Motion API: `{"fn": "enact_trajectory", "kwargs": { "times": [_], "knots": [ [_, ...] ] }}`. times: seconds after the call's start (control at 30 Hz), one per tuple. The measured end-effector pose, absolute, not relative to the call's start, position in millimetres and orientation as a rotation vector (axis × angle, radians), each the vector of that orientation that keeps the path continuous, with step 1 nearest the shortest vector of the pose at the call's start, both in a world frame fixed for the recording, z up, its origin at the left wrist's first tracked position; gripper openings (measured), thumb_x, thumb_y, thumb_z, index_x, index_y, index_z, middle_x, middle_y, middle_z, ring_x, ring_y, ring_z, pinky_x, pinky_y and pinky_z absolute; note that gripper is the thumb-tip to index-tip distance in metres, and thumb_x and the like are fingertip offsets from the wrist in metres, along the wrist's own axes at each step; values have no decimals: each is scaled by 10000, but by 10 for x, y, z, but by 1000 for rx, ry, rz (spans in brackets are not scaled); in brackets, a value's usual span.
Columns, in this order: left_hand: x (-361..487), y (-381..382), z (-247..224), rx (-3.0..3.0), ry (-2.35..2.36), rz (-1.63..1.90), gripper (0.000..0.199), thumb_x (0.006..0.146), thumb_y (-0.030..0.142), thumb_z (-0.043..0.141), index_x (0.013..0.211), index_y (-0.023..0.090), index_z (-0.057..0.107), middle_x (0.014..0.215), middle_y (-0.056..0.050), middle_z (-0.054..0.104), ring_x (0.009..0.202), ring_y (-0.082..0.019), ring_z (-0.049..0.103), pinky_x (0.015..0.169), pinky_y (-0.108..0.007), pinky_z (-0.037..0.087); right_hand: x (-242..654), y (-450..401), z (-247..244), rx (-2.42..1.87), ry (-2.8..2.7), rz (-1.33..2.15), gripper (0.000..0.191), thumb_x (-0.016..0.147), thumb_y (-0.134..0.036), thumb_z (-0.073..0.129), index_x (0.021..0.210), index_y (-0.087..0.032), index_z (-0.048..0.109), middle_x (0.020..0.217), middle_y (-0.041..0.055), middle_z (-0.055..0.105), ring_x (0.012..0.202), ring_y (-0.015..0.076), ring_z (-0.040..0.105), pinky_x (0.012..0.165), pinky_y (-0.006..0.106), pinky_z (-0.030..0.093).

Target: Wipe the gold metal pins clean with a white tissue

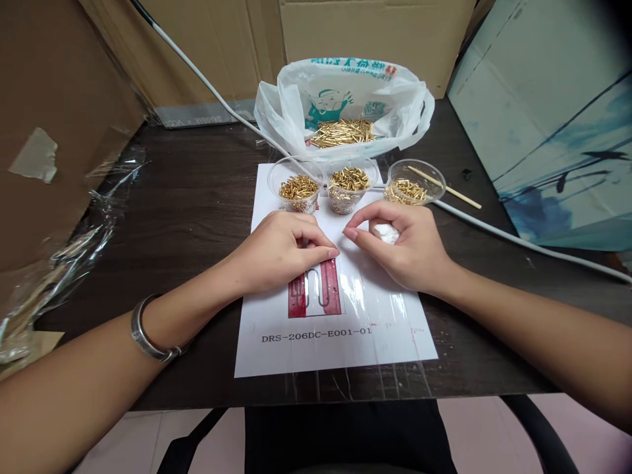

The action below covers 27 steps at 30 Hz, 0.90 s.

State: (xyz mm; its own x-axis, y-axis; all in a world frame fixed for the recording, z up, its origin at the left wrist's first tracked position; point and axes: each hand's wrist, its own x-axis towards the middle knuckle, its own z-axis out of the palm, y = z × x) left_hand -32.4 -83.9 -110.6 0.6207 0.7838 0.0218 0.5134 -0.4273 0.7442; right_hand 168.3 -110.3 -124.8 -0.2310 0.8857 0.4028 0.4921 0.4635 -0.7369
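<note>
My left hand [289, 250] is closed in a pinch over the printed sheet [316, 359], above its red picture; what the fingertips hold is too small to make out. To its right, my right hand [399, 243] has thumb and forefinger pressed together, with a crumpled white wad [386, 232] tucked in the curled fingers. Beyond the hands are three clear plastic cups of small brass parts: a left cup [297, 187], a middle cup [349, 184] and a right cup [412, 184]. A thin wooden stick [457, 193] leans across the right cup.
An open white plastic bag [345, 99] with many brass pins stands behind the cups. A white cable [222, 102] crosses the dark table [197, 178] behind my hands. Cardboard [212, 52] walls the back and left; a painted panel [557, 131] stands at right.
</note>
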Motion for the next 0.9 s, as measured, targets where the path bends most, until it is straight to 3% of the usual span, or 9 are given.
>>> {"fn": "enact_trajectory", "kwargs": {
  "times": [0.9],
  "knots": [
    [-309,-857,-1129,2131,1033,551,125,802,269,642,805,217,756,714,2,658,688,-115,572,644,-240,426,1676,-1104,-1242,-1180,-1879,599,46,777,-191,632,774,-166,671,721,-14,670,620,105,548,631,254,415]
  ]
}}
